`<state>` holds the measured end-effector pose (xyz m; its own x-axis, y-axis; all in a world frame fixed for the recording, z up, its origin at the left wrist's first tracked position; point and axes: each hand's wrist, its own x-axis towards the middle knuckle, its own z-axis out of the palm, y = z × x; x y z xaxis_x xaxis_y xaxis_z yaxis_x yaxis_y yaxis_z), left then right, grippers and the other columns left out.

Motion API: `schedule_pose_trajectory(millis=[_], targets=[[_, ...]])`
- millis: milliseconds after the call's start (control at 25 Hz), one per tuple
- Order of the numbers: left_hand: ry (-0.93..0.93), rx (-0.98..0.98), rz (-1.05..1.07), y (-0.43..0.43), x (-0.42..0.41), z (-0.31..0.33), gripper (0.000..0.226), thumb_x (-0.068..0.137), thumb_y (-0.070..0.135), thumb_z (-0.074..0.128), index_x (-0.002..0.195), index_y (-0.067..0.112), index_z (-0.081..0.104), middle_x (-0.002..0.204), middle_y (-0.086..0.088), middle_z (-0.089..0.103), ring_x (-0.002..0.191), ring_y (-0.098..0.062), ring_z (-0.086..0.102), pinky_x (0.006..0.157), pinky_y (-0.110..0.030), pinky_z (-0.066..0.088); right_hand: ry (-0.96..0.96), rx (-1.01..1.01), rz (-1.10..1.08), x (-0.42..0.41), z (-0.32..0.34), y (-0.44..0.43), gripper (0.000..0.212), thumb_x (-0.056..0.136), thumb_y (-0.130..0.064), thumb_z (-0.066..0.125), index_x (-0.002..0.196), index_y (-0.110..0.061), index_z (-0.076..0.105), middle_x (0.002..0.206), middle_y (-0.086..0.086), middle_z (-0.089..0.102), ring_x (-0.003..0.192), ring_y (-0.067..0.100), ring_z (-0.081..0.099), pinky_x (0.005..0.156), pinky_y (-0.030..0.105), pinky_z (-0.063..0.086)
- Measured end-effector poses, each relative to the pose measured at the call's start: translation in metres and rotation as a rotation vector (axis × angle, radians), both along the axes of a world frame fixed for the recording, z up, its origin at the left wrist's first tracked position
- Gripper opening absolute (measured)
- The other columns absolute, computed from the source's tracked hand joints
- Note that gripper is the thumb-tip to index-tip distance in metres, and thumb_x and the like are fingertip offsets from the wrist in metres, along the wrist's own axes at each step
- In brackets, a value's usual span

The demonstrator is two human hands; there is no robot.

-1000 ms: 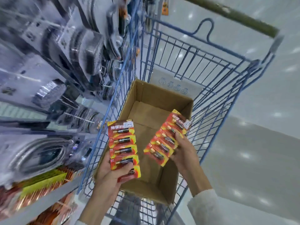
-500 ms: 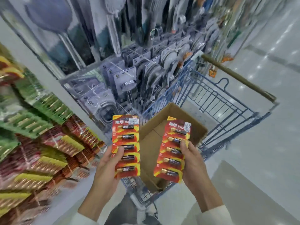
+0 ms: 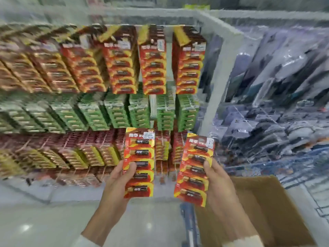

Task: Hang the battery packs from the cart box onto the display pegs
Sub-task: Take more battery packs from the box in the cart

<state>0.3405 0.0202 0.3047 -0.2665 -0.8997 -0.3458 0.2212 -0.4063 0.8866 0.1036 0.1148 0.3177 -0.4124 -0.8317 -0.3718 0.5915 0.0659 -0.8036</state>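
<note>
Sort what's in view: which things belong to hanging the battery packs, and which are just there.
Job: red-and-yellow battery strip in the left hand; matching strip in the right hand; brown cardboard box; hanging red battery packs on the display.
Just there: green battery packs; grey bagged hardware on the right.
</note>
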Motion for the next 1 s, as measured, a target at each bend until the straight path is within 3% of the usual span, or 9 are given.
schedule_pose_trajectory(millis=[120, 280, 480, 600, 720, 840, 920, 1000], targets=[[0.035, -0.058, 0.148, -0.014, 0.081, 0.015, 0.041, 0.089, 0.027, 0.067, 0.127, 0.013, 0.069, 0.108, -0.017, 0.075, 0.085, -0.031, 0.074, 0.063, -0.04, 0.062, 0.013, -0.021, 0.145, 0.071, 0.013, -0.057, 0.041, 0.09, -0.025, 0.058, 0.127, -0.009, 0.064, 0.118, 0.019, 0.073, 0.1, 0.037, 0.073, 0.094, 0.058, 0.054], [0.097, -0.101, 0.273, -0.032, 0.183, 0.028, 0.045, 0.091, 0.031, 0.064, 0.131, 0.01, 0.065, 0.097, -0.011, 0.073, 0.074, -0.024, 0.072, 0.054, -0.033, 0.057, 0.016, -0.037, 0.272, 0.172, 0.019, -0.107, 0.037, 0.101, -0.024, 0.052, 0.136, -0.014, 0.059, 0.118, 0.014, 0.075, 0.103, 0.036, 0.073, 0.094, 0.058, 0.055], [0.199, -0.103, 0.316, -0.057, 0.316, 0.028, 0.058, 0.099, 0.044, 0.057, 0.142, 0.005, 0.055, 0.091, -0.008, 0.065, 0.064, -0.021, 0.066, 0.05, -0.029, 0.052, -0.021, -0.003, 0.363, 0.304, 0.021, -0.15, 0.043, 0.102, -0.027, 0.054, 0.144, -0.016, 0.052, 0.118, 0.013, 0.075, 0.101, 0.036, 0.075, 0.081, 0.05, 0.06], [0.242, -0.09, 0.361, -0.067, 0.376, 0.022, 0.06, 0.1, 0.047, 0.064, 0.143, 0.006, 0.056, 0.093, -0.009, 0.064, 0.066, -0.022, 0.065, 0.052, -0.03, 0.052, -0.036, 0.003, 0.4, 0.364, 0.023, -0.171, 0.038, 0.102, -0.024, 0.053, 0.138, -0.012, 0.056, 0.115, 0.016, 0.075, 0.096, 0.037, 0.075, 0.075, 0.048, 0.061], [0.279, -0.081, 0.347, -0.079, 0.427, 0.021, 0.072, 0.092, 0.051, 0.068, 0.144, 0.004, 0.054, 0.093, -0.011, 0.063, 0.065, -0.024, 0.064, 0.053, -0.032, 0.052, -0.049, 0.012, 0.448, 0.415, 0.026, -0.191, 0.033, 0.101, -0.022, 0.054, 0.132, -0.012, 0.06, 0.11, 0.018, 0.076, 0.093, 0.041, 0.075, 0.082, 0.053, 0.057], [0.264, -0.065, 0.37, -0.097, 0.462, 0.018, 0.067, 0.092, 0.049, 0.073, 0.141, 0.006, 0.059, 0.101, -0.019, 0.067, 0.073, -0.031, 0.068, 0.059, -0.036, 0.054, -0.052, 0.059, 0.433, 0.451, 0.022, -0.215, 0.051, 0.091, -0.024, 0.064, 0.139, -0.012, 0.055, 0.115, 0.017, 0.075, 0.1, 0.043, 0.073, 0.093, 0.061, 0.053], [0.238, -0.048, 0.415, -0.112, 0.477, 0.016, 0.072, 0.082, 0.053, 0.08, 0.135, 0.007, 0.065, 0.109, -0.025, 0.069, 0.082, -0.036, 0.07, 0.067, -0.04, 0.055, -0.07, 0.08, 0.43, 0.468, 0.021, -0.234, 0.065, 0.085, -0.025, 0.069, 0.146, -0.014, 0.051, 0.123, 0.016, 0.072, 0.105, 0.043, 0.071, 0.096, 0.063, 0.052], [0.221, -0.017, 0.471, -0.133, 0.491, 0.013, 0.064, 0.083, 0.048, 0.083, 0.129, 0.006, 0.068, 0.11, -0.027, 0.072, 0.084, -0.04, 0.072, 0.071, -0.043, 0.056, -0.062, 0.082, 0.461, 0.487, 0.024, -0.256, 0.056, 0.09, -0.023, 0.067, 0.144, -0.015, 0.054, 0.119, 0.015, 0.074, 0.101, 0.043, 0.073, 0.094, 0.063, 0.053]])
